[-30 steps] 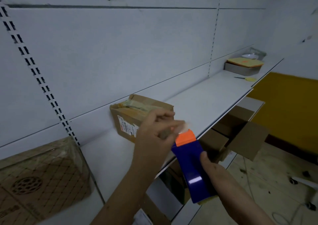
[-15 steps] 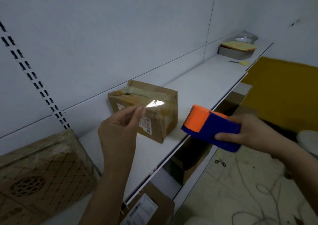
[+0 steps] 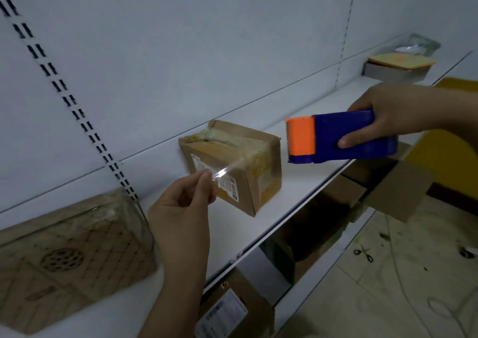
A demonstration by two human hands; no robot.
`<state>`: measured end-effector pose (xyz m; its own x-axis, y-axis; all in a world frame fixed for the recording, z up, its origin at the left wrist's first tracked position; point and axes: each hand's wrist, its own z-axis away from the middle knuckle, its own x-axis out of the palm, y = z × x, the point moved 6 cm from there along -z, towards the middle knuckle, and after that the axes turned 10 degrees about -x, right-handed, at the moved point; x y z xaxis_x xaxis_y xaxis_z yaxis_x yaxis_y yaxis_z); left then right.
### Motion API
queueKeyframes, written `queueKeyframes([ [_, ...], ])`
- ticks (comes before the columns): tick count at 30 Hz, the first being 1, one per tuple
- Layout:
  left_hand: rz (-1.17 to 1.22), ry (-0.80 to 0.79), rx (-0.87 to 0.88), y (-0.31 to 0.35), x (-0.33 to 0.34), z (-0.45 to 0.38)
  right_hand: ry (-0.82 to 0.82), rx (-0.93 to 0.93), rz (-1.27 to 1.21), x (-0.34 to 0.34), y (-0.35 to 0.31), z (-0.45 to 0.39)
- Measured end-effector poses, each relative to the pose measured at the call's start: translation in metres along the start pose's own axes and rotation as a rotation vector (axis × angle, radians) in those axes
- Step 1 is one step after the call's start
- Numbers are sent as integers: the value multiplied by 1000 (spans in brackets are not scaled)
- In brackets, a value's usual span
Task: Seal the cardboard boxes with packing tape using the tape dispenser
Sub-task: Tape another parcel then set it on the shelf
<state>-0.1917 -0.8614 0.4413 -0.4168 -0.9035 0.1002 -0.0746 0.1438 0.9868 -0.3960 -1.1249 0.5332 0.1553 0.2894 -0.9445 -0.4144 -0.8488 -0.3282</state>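
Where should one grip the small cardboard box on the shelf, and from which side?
Grip the small cardboard box across its two long sides, coming from above. It lies flat on the shelf with open shelf around it, and its corner points outward, so both sides seem reachable. Avoid the torn, taped top seam.

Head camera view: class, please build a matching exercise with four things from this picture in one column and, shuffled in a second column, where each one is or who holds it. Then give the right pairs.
Things:
1. tape dispenser
2. strip of clear tape
3. small cardboard box
4. scissors

Places:
A. on the floor below the shelves
B. gripped in the right hand
C. standing on the white shelf
D. pinched by the left hand

Pairs: 1-B, 2-D, 3-C, 4-A
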Motion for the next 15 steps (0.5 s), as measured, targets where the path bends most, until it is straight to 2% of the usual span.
queueKeyframes([
  [7, 14, 197, -36, -9, 25, 19, -180, -179, -2, -16, 30, -48],
  [15, -68, 439, -33, -13, 45, 57, -285, -425, 77, -35, 31, -92],
])
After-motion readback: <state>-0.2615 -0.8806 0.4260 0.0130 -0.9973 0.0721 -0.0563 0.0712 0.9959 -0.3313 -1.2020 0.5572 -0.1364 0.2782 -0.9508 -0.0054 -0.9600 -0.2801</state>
